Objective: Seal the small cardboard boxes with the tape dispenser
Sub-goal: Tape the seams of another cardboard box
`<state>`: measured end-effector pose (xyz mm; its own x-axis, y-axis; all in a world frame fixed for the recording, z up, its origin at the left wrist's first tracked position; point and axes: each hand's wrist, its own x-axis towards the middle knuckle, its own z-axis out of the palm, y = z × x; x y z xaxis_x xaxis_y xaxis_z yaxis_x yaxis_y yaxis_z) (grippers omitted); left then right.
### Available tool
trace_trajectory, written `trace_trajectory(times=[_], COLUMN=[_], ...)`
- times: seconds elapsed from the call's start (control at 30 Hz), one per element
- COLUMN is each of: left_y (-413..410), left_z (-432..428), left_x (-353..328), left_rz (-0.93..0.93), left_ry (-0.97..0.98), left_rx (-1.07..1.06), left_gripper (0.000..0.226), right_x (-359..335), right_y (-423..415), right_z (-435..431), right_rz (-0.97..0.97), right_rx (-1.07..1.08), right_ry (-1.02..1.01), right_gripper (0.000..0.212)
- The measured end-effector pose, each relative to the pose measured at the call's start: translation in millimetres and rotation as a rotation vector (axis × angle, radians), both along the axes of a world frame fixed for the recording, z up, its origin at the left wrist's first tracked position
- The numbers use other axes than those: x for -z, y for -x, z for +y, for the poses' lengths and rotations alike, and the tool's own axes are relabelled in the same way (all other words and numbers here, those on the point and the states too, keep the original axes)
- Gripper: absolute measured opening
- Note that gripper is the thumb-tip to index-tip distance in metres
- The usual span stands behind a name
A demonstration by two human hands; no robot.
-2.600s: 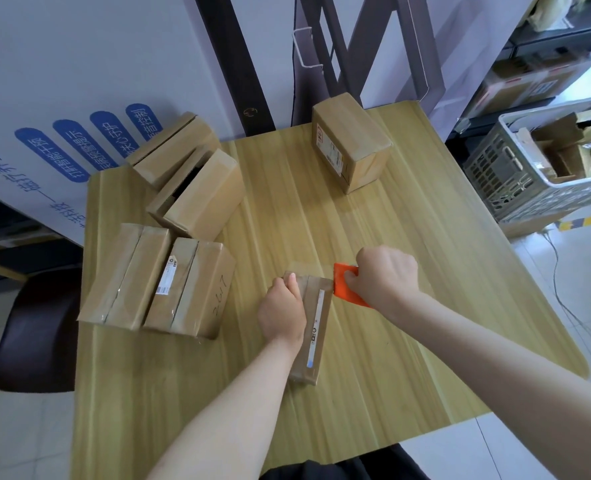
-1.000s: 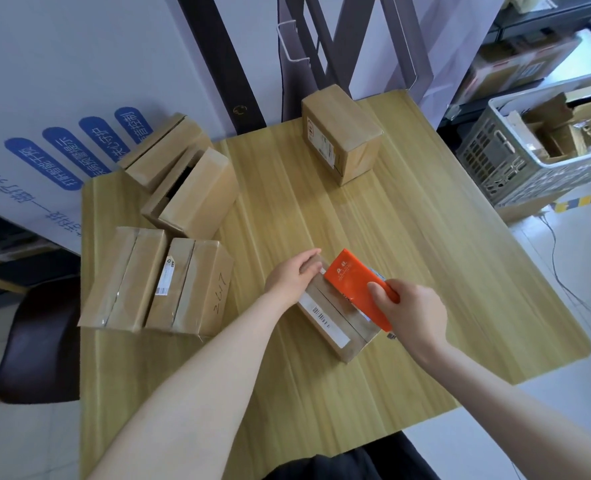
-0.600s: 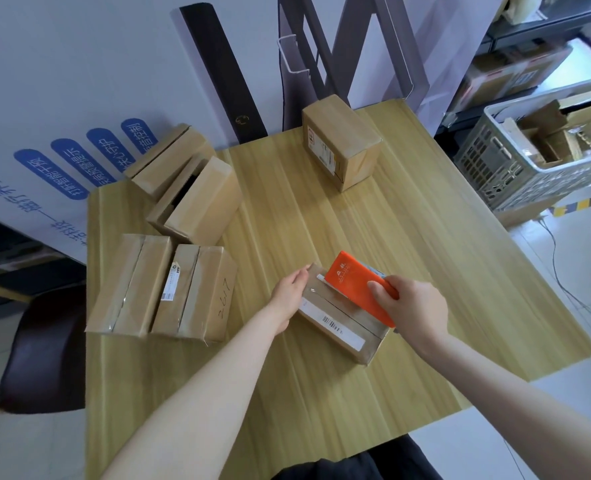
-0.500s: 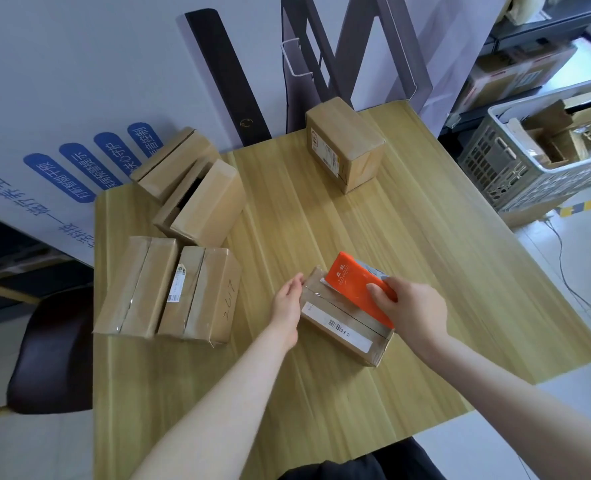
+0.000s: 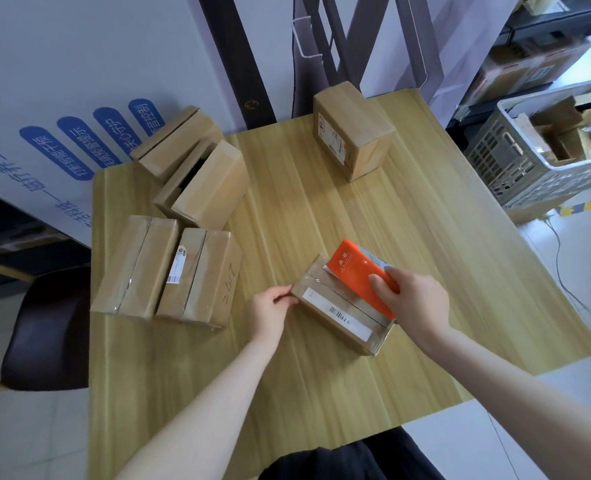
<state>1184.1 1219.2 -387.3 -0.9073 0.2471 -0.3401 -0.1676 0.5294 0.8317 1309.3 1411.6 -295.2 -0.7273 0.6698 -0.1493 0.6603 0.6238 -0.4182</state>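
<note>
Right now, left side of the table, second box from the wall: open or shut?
Open. A dark gap shows between the flaps on top of that box.

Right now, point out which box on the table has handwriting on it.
The right box of the side-by-side pair, left on the table; only it bears penned digits.

Six small cardboard boxes lie on one wooden table (image 5: 425, 237): one box between the hands (image 5: 335, 308), four left boxes (image 5: 197, 275) and one far box (image 5: 353, 133). There is one orange tape dispenser (image 5: 353, 268), one left hand (image 5: 270, 313), one right hand (image 5: 412, 303), one grey crate (image 5: 516, 168) and one dark seat (image 5: 44, 334).
</note>
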Motion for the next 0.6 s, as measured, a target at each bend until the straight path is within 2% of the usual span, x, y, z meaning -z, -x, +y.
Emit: trace_trajectory(times=[0.07, 0.2, 0.3, 0.43, 0.47, 0.53, 0.57, 0.6], left_y=[16, 32, 33, 36, 37, 37, 37, 36], left_z=[-3, -4, -3, -5, -6, -10, -11, -10], left_x=[-7, -17, -17, -15, -15, -13, -17, -19], left_rz=[0.138, 0.299, 0.398, 0.359, 0.331, 0.291, 0.325, 0.431], left_ry=[0.203, 0.359, 0.433, 0.485, 0.507, 0.564, 0.542, 0.467], left_rx=[0.191, 0.513, 0.604, 0.693, 0.755, 0.815, 0.801, 0.793], left_gripper=[0.017, 0.009, 0.007, 0.005, 0.009, 0.057, 0.075, 0.082], right_x=[0, -1, 0, 2, 3, 4, 5, 5], right_y=[0, 1, 1, 3, 2, -2, -5, -7], right_z=[0, 1, 1, 9, 13, 19, 20, 21], right_rz=[-0.002, -0.006, 0.0, 0.048, 0.108, 0.248, 0.293, 0.322], right_rx=[-0.009, -0.016, -0.021, 0.052, 0.105, 0.206, 0.241, 0.262], right_ry=[-0.005, 0.022, 0.014, 0.108, 0.18, 0.286, 0.303, 0.308], right_gripper=[0.042, 0.042, 0.042, 0.036, 0.036, 0.039, 0.041, 0.043])
